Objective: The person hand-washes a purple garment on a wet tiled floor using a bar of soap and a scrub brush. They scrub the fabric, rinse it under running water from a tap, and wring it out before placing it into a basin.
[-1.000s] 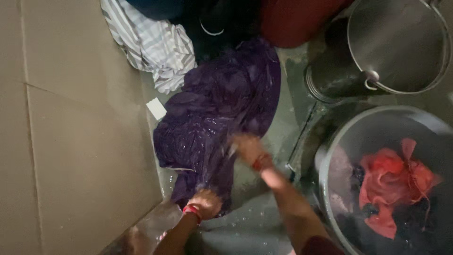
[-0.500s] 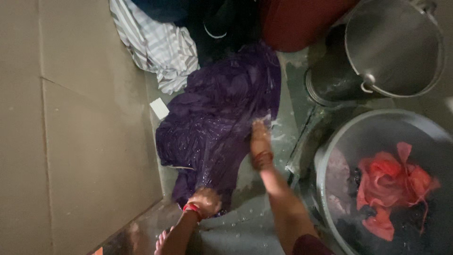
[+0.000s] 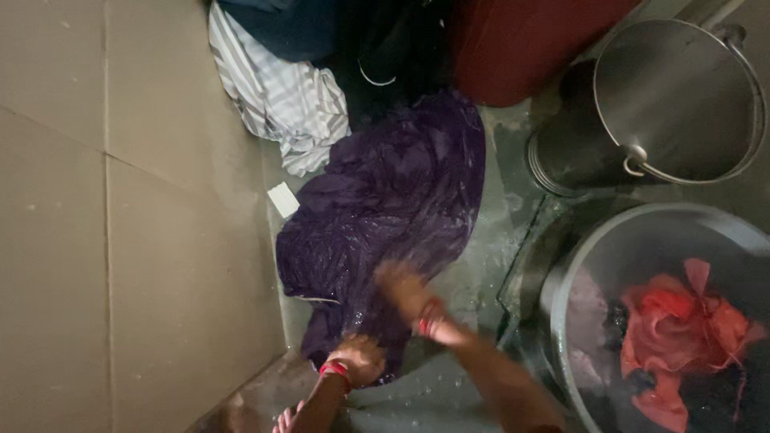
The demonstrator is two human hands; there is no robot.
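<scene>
Tiled wall (image 3: 120, 240) fills the left. Striped cloth (image 3: 277, 104) lies at 11 o'clock, with a small white scrap (image 3: 282, 199) just below it on the wet floor (image 3: 481, 265). Purple cloth (image 3: 385, 208) is spread flat on the floor at centre, soaked. Left hand (image 3: 357, 357) at 6 o'clock presses the cloth's lower end, fingers bunched on the fabric, red bangle at the wrist. Right hand (image 3: 405, 289) just right of it lies on the cloth's lower right edge, motion-blurred; can't tell finger state. Dark red container (image 3: 521, 48) at 12 o'clock. Steel bucket (image 3: 682, 104) at 2 o'clock, tilted. Grey tub (image 3: 577, 265) at 4 o'clock holds red cloth (image 3: 682, 329) and dark laundry.
</scene>
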